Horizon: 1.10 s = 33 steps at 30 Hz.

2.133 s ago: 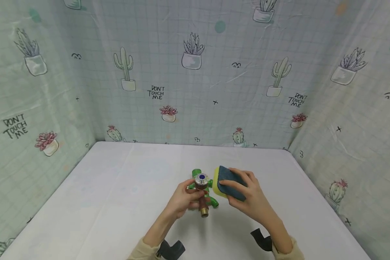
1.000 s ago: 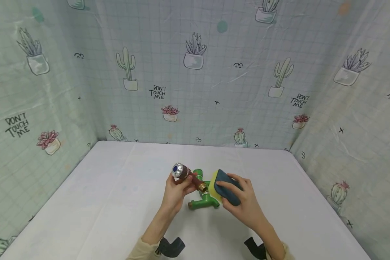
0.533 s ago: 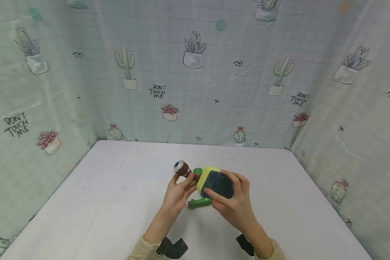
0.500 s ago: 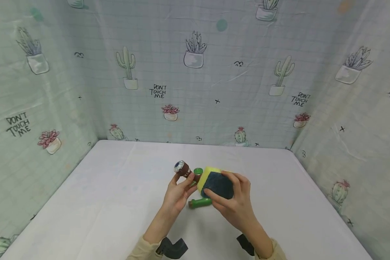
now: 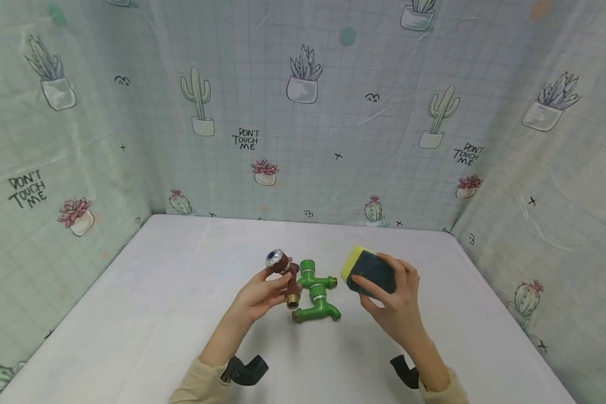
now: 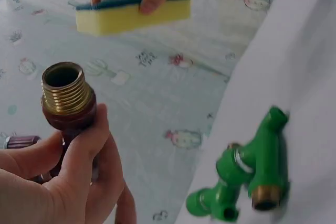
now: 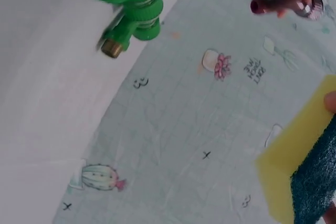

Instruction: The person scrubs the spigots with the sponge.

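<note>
My left hand (image 5: 255,296) grips a brown-red tap (image 5: 293,285), raised over the table. The tap has a chrome knob (image 5: 275,258) with a blue centre, and its threaded brass end (image 6: 66,95) faces the left wrist camera. To the right, my right hand (image 5: 400,306) pinches a sponge (image 5: 373,273), yellow with a dark blue-green scouring side, held in the air apart from the tap. Between the hands, two green taps (image 5: 319,310) with brass-coloured ends lie close together on the white table.
The white table (image 5: 192,292) has a patterned cloth (image 5: 333,185) with cactus prints standing along its back and both sides. Black wrist mounts (image 5: 246,370) sit at both cuffs.
The sponge has moved off the brown tap to the right. My left hand has shifted left and turned the tap so its brass end points down towards the person. Both green taps are uncovered.
</note>
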### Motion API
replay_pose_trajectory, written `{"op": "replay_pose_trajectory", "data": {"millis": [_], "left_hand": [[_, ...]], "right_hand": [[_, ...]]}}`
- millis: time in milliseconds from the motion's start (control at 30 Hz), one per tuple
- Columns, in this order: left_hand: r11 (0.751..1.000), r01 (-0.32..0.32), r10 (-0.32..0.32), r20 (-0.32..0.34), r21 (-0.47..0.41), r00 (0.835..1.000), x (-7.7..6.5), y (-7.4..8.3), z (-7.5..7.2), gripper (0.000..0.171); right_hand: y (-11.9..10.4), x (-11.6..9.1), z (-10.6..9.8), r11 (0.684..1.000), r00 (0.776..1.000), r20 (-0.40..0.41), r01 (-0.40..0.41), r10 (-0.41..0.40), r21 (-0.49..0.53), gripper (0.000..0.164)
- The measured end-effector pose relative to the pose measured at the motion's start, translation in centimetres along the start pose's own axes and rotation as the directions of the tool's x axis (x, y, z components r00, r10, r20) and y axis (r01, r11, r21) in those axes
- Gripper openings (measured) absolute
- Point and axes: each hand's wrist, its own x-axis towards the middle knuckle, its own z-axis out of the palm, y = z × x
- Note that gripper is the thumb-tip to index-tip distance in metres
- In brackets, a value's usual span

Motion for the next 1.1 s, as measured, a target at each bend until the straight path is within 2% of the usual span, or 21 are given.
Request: {"op": "replay_pose_trajectory", "data": {"millis": [133,233,367,433,533,600,767,800,1033,1100], "left_hand": [[0.991,0.041,-0.045,0.027,0.129,0.999,0.5,0.8,-2.2,0.054],[0.976,0.065,-0.075,0.043,0.207,0.996,1.1,1.4,-3.7,0.046],[0.948,0.11,-0.137,0.072,0.299,0.988,2.2,2.3,-5.3,0.032],[0.928,0.147,-0.186,0.085,0.341,0.979,2.9,2.6,-6.1,0.034],[0.881,0.203,-0.26,0.08,0.427,0.962,4.1,2.8,-7.3,0.041],[0.839,0.223,-0.277,0.037,0.497,0.96,4.9,2.8,-7.9,0.039],[0.696,0.253,-0.297,-0.052,0.672,0.954,7.0,2.7,-8.5,0.036],[0.676,0.26,-0.303,-0.062,0.69,0.951,7.4,2.7,-8.5,0.037],[0.571,0.316,-0.29,-0.174,0.758,0.941,9.4,2.4,-8.1,0.043],[0.557,0.33,-0.283,-0.199,0.762,0.938,9.8,2.3,-8.0,0.042]], "right_hand": [[0.4,-0.5,-0.8,0.996,0.997,0.003,-0.078,0.078,0.037,0.027],[0.6,-0.9,-1.0,0.994,0.995,0.013,-0.1,0.099,0.042,0.029],[0.8,-1.4,-0.9,0.994,0.994,0.033,-0.106,0.105,0.035,0.03],[0.9,-1.7,-0.8,0.994,0.993,0.041,-0.109,0.107,0.032,0.03],[1.1,-2.1,-0.7,0.992,0.991,0.062,-0.121,0.119,0.032,0.031],[1.2,-2.3,-0.7,0.991,0.988,0.086,-0.134,0.131,0.028,0.032],[1.7,-2.8,-0.8,0.985,0.975,0.147,-0.17,0.167,0.004,0.035],[1.8,-2.9,-0.9,0.985,0.973,0.154,-0.175,0.173,0.0,0.035],[2.1,-3.2,-1.3,0.98,0.967,0.164,-0.197,0.196,-0.011,0.037],[2.2,-3.3,-1.5,0.979,0.964,0.169,-0.204,0.204,-0.016,0.037]]}}
